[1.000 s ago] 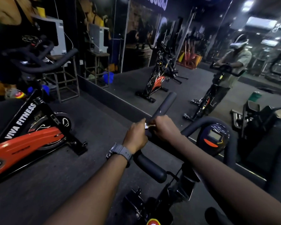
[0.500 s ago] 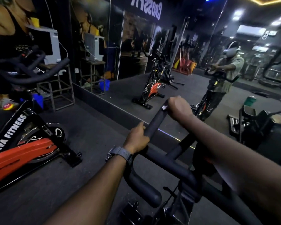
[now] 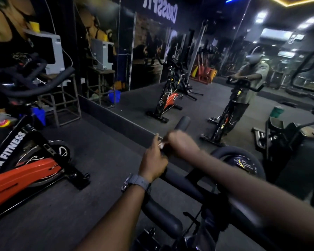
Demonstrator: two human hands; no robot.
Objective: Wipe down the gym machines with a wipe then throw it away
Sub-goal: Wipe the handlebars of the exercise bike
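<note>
Two hands together at twelve o'clock: left hand [image 3: 153, 161] gripped the handlebar [image 3: 181, 125], right hand [image 3: 181, 144] pressed the white wipe [image 3: 161, 145] against it. Judged early on: one bar under wiping, orange bike [image 3: 25, 171] at nine o'clock untouched, wipe not yet binned.

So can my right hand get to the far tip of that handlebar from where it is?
Probably yes. The right hand grips the handlebar with the wipe, and the bare tip just beyond it has nothing in between.
</note>
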